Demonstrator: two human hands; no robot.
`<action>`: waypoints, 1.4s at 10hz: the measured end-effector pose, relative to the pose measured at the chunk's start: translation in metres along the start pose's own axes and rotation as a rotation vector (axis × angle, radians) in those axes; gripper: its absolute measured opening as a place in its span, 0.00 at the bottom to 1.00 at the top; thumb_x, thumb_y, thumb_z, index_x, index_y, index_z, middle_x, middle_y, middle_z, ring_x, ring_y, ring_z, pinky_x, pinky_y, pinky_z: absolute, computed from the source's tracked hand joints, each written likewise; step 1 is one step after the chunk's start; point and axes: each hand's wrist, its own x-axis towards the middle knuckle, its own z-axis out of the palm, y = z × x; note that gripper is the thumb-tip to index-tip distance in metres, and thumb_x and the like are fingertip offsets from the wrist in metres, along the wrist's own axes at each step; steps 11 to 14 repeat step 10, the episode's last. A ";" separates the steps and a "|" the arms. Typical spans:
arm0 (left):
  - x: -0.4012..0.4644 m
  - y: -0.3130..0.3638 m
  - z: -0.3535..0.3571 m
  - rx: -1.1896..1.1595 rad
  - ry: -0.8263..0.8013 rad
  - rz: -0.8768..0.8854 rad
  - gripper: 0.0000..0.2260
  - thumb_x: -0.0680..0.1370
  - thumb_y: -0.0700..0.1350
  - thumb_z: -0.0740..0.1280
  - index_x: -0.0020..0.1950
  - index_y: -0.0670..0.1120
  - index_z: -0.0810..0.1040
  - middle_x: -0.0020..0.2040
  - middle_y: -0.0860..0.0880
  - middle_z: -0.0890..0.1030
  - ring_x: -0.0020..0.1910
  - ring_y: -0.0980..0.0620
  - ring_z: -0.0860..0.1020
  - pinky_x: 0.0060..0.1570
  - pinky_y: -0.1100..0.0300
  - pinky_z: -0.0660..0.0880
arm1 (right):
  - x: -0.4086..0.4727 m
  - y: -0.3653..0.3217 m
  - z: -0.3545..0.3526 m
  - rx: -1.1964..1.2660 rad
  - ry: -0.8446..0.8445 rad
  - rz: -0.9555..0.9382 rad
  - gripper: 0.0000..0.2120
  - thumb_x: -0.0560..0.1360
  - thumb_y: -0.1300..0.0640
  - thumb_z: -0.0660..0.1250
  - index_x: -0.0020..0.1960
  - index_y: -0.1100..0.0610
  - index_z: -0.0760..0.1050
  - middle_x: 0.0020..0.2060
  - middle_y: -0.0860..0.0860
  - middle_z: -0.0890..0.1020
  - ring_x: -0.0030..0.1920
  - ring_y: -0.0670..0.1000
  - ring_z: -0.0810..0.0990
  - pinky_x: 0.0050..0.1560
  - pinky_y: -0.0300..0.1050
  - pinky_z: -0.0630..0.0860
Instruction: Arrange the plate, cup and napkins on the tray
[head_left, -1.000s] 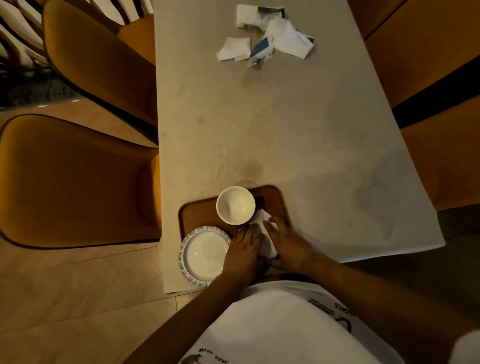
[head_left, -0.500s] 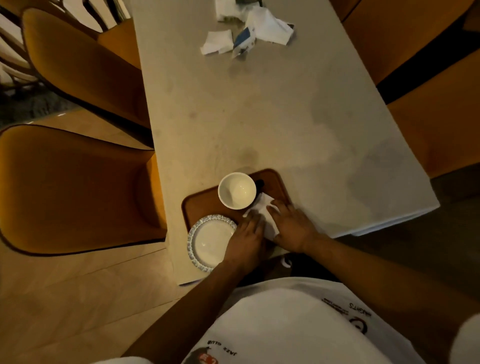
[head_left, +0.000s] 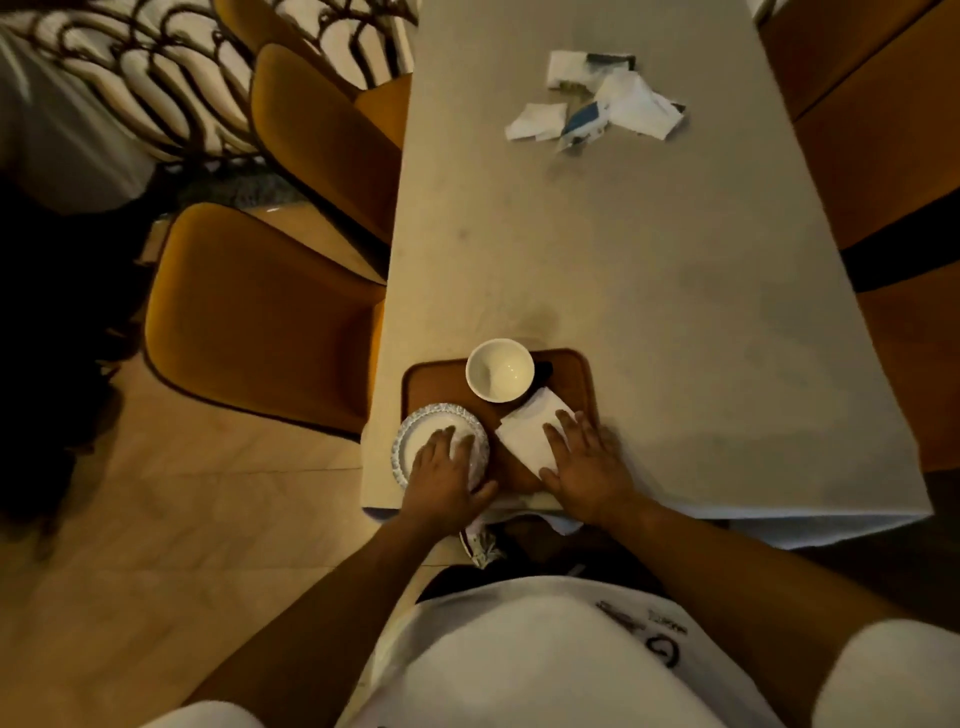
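Brown tray (head_left: 436, 382) sits at the near left corner of the pale table (head_left: 649, 291). On it: white cup (head_left: 500, 369) upright at the far edge, empty, w/ a small dark object just behind it, too dim to identify. Plate (head_left: 415, 439), white w/ a patterned blue rim, sits at the tray's near left corner, its rim overhanging the tray edge. Folded white napkin (head_left: 530, 428) lies diagonally on the right half, just beside the cup.

Left hand (head_left: 447, 480) rests flat on the plate, fingers spread & released, not gripping. Right hand (head_left: 589, 465) lies palm-down on the napkin's near right part, fingers extended, pressing, not clenched.

Far end of table: loose pile of crumpled napkins (head_left: 597, 104) w/ bits of blue, well apart from the tray. Mustard chairs (head_left: 260, 317) along the left side.
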 end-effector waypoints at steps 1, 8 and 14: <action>0.000 -0.004 -0.003 0.027 -0.010 -0.058 0.38 0.73 0.67 0.62 0.77 0.47 0.60 0.78 0.39 0.60 0.76 0.39 0.58 0.74 0.43 0.58 | 0.004 0.001 0.000 -0.013 -0.017 -0.021 0.34 0.79 0.39 0.50 0.80 0.52 0.48 0.81 0.54 0.46 0.80 0.59 0.43 0.77 0.63 0.44; 0.028 -0.010 -0.045 0.114 -0.274 0.010 0.25 0.80 0.52 0.62 0.74 0.42 0.67 0.73 0.39 0.69 0.70 0.41 0.69 0.71 0.50 0.66 | 0.012 -0.034 -0.063 0.027 -0.305 0.124 0.25 0.80 0.46 0.59 0.73 0.57 0.67 0.73 0.59 0.68 0.73 0.61 0.64 0.73 0.56 0.62; 0.051 0.018 -0.115 0.020 -0.693 -0.220 0.24 0.83 0.50 0.59 0.75 0.39 0.63 0.74 0.39 0.70 0.72 0.39 0.70 0.66 0.48 0.69 | 0.030 -0.048 -0.133 0.207 -0.432 0.157 0.18 0.75 0.56 0.68 0.63 0.62 0.76 0.62 0.61 0.80 0.62 0.62 0.79 0.57 0.54 0.76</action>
